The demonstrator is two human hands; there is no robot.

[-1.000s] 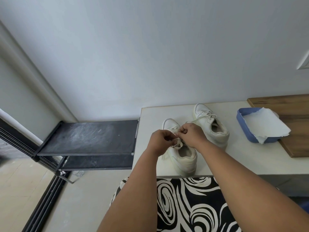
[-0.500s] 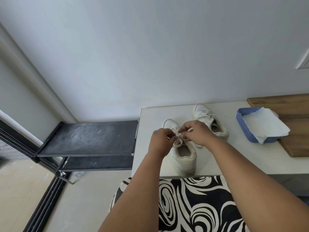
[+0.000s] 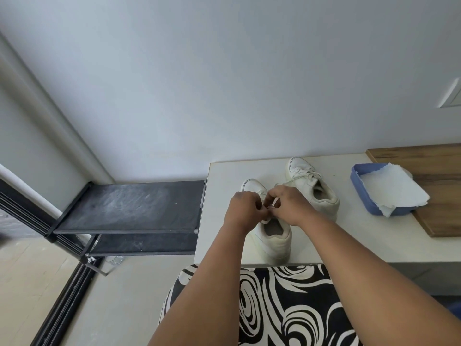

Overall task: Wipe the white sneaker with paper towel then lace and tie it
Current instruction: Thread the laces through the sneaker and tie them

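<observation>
Shelf: black two-tier metal rack (image 3: 129, 208), left of table, touching its left edge.
Table: white rectangular tabletop (image 3: 374, 236) against wall; you sit at its near edge.
Board: brown wooden board (image 3: 429, 171) on table's right end.
Tray: blue plastic rectangular tray (image 3: 359, 186) overlapping board's left edge; white crumpled paper towel (image 3: 391, 191) lies in it.
Sneaker 1: white leather sneaker (image 3: 274, 238) at table's near edge, toe toward wall.
Sneaker 2: second white laced sneaker (image 3: 314, 186) just right of & behind it.
L hand: your left hand (image 3: 245, 208) over sneaker 1 tongue, fingers curled, pinching white shoelace (image 3: 274, 202).
R hand: your right hand (image 3: 290, 204) touching L hand, pinching same lace.
</observation>
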